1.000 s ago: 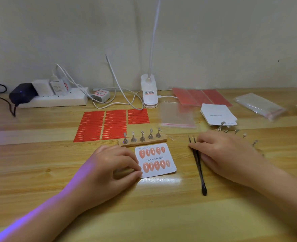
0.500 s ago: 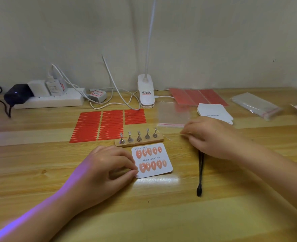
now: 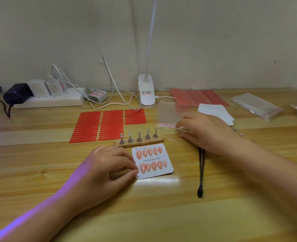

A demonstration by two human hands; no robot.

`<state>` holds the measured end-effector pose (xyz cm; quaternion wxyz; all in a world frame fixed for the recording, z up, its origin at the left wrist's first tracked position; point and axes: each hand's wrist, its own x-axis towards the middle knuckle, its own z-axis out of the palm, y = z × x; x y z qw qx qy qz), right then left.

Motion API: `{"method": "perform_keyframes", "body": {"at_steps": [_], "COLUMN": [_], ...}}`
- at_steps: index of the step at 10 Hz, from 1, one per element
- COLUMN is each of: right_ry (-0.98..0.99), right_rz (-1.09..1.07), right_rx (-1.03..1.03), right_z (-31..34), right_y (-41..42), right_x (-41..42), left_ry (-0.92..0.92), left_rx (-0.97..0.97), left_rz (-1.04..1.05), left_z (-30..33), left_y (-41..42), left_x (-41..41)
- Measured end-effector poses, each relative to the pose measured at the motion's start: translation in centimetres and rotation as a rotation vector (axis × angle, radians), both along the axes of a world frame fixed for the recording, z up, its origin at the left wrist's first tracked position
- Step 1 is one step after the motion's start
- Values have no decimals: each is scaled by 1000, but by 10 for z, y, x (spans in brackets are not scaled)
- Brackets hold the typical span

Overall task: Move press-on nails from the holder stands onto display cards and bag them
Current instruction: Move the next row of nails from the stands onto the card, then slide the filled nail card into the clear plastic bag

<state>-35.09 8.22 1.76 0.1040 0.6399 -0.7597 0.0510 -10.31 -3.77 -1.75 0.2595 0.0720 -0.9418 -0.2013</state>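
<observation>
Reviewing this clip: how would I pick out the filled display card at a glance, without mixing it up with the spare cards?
Start at the white clip-on desk lamp against the wall and come straight toward the camera, past the wooden strip of five bare metal holder stands. Just in front lies the white rounded display card, its left edge touched by the left hand. Unlike the blank white card stack farther right, it carries two rows of peach nails.
</observation>
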Motion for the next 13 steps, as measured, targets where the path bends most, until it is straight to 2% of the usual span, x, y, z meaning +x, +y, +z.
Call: {"method": "perform_keyframes", "body": {"at_steps": [2,3,5,7,10,13], "right_ry": [232,217,350,362,403,498], "right_rz": [-10,84,218,33,-134,-69], "right_rx": [99,-54,-66,-93,207,324], "right_z": [2,5,7,-2,-9,1], "right_y": [-2,-3,-3,-13,-31,-36], "right_x": [0,-2,-4,-6,-13,-10], "left_ry": [-11,-12,-16,-31,-58,-46], "left_rx": [3,2,-1,-7,-5,-14], "left_rz": [-6,-2,0,2,4,5], "left_z": [0,0,1,3,3,3], "left_y": [0,0,0,1,1,0], "left_x": [0,0,-1,0,1,1]}}
